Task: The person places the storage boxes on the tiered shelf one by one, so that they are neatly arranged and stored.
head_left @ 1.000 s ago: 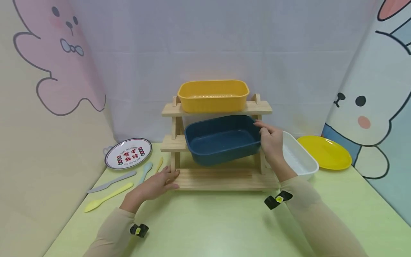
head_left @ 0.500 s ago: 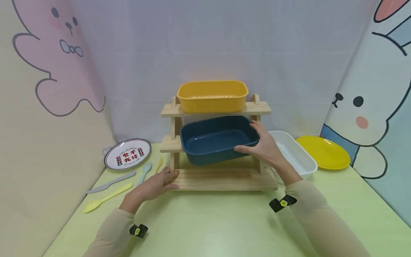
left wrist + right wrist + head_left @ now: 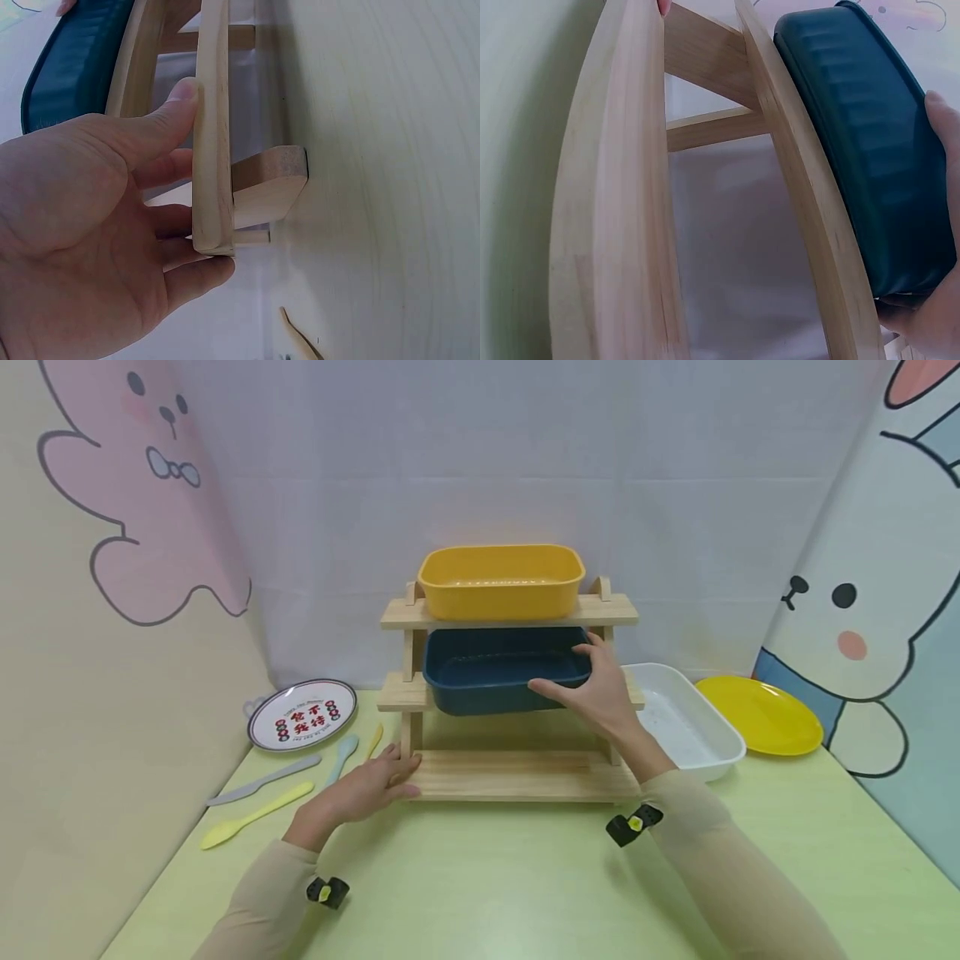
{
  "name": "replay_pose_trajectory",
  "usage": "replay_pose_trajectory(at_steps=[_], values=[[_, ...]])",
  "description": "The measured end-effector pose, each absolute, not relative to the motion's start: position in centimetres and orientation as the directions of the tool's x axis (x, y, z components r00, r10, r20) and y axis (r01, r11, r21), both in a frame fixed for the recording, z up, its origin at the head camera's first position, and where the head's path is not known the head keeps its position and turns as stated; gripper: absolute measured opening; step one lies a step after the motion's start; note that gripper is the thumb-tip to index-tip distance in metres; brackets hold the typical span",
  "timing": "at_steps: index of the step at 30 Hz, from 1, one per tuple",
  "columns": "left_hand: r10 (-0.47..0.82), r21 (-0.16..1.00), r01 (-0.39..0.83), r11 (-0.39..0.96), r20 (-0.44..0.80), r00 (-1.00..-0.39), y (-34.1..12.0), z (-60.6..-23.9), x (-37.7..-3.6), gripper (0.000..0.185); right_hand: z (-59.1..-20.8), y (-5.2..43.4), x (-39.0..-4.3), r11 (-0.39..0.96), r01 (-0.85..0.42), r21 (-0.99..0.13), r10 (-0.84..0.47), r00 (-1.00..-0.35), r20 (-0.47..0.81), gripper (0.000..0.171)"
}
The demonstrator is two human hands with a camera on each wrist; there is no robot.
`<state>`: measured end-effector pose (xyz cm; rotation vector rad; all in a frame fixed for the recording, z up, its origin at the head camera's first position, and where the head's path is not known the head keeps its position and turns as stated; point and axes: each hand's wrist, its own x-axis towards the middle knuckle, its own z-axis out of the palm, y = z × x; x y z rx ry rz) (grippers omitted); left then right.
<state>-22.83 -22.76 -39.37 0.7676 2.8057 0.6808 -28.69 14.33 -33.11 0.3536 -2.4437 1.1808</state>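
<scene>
A dark blue rectangular baking dish (image 3: 495,700) stands level on the middle tier of a three-tier wooden rack (image 3: 517,787). My right hand (image 3: 600,693) holds the dish by its right end, thumb along the front rim and fingers at the far right corner. In the right wrist view the dish's ribbed side (image 3: 870,157) lies against the middle board. Lower left, my left hand (image 3: 367,789) grips the end of the rack's bottom board, with the thumb (image 3: 180,105) on its front edge and other fingers partly hidden behind it. A yellow baking dish (image 3: 495,603) sits on the top tier.
A white dish (image 3: 686,735) and a yellow plate (image 3: 765,717) lie right of the rack. To its left are a printed white plate (image 3: 303,714), a grey knife (image 3: 262,779), a yellow spoon (image 3: 255,817), a light blue spoon (image 3: 341,758) and a small yellow utensil (image 3: 373,743).
The blue dish has gone from tilted and jutting forward to level and further back on the middle tier. My right thumb has shifted to its front rim. The left hand has stayed put.
</scene>
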Motion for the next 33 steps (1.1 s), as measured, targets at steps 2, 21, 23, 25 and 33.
replay_pose_trajectory(at_steps=[2, 21, 23, 25, 33], values=[[0.513, 0.468, 0.441, 0.766, -0.03, -0.858, -22.7, -39.4, -22.8, 0.066, -33.1, 14.2, -29.0, 0.614, -0.383, -0.69, -0.047, -0.891, 0.452, 0.103], [0.515, 0.47, 0.441, 0.765, -0.034, -0.857, -22.7, -39.8, -22.9, 0.066, -33.6, 13.9, -28.9, 0.619, -0.332, -0.712, 0.061, -0.883, 0.465, 0.107], [0.513, 0.469, 0.439, 0.766, -0.034, -0.858, -22.7, -39.6, -22.9, 0.066, -33.5, 14.0, -28.9, 0.621, -0.333, -0.71, 0.064, -0.881, 0.469, 0.108], [0.512, 0.466, 0.441, 0.767, -0.031, -0.859, -22.8, -39.5, -22.8, 0.065, -33.5, 14.1, -28.9, 0.625, -0.338, -0.704, 0.059, -0.878, 0.475, 0.108], [0.51, 0.458, 0.444, 0.771, -0.025, -0.86, -22.7, -39.4, -23.0, 0.065, -33.1, 15.5, -27.1, 0.58, -0.373, -0.724, 0.023, -0.881, 0.472, 0.093]])
